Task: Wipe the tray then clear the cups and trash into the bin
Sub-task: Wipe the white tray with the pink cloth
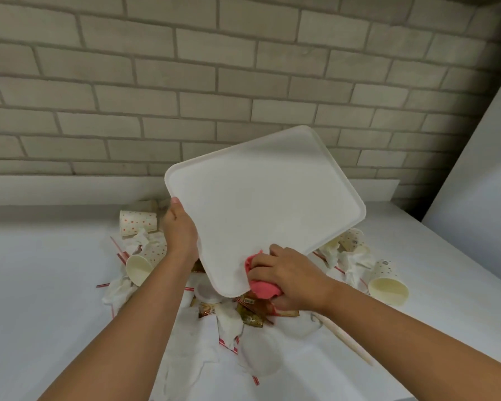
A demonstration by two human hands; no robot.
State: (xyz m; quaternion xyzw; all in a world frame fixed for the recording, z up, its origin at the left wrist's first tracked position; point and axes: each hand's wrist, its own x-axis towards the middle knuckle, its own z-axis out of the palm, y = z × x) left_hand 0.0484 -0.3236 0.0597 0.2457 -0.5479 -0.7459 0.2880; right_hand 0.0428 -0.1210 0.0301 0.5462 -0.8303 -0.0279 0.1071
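A white plastic tray (261, 198) is held tilted up above the table, its flat face toward me. My left hand (180, 230) grips its left edge, thumb on the rim. My right hand (289, 273) holds a bunched pink cloth (261, 285) against the tray's lower corner. Below lie dotted paper cups on their sides: one at the back left (138, 222), one with its mouth toward me (141, 266), one at the right (388, 282) and another behind the tray (350, 238). Crumpled napkins (229, 322), wrappers (252, 311) and red-striped straws (120, 253) are scattered under the tray.
The white table (41, 285) runs to a low white ledge and a brick wall (185, 82) behind. A white panel (480, 154) leans at the right. A pale straw or stick (347, 340) lies near my right forearm. No bin is in view.
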